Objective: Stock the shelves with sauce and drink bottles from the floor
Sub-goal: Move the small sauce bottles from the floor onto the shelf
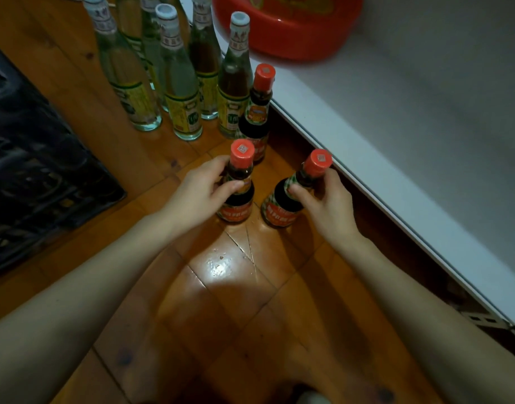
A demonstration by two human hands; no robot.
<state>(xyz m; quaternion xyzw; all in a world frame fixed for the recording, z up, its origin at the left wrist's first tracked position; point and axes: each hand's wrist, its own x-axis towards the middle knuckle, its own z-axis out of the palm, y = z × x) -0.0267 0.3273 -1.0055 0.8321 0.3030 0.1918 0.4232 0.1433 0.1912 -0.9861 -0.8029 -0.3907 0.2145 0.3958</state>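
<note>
Three dark sauce bottles with red caps stand on the wooden floor. My left hand [203, 189] grips the neck of the left sauce bottle [237, 205]. My right hand [327, 202] grips the neck of the right sauce bottle [282, 208], which leans toward the shelf. A third sauce bottle [257, 112] stands free just behind them. Behind it stand several tall clear glass drink bottles [180, 83] with yellow-green labels and pale caps. The white shelf [396, 158] runs along the right, its edge just beside my right hand.
A red plastic basin [288, 27] sits on the shelf at the top. A black plastic crate [37, 158] stands on the floor at the left. Bare wooden floor [235, 301] lies between my forearms.
</note>
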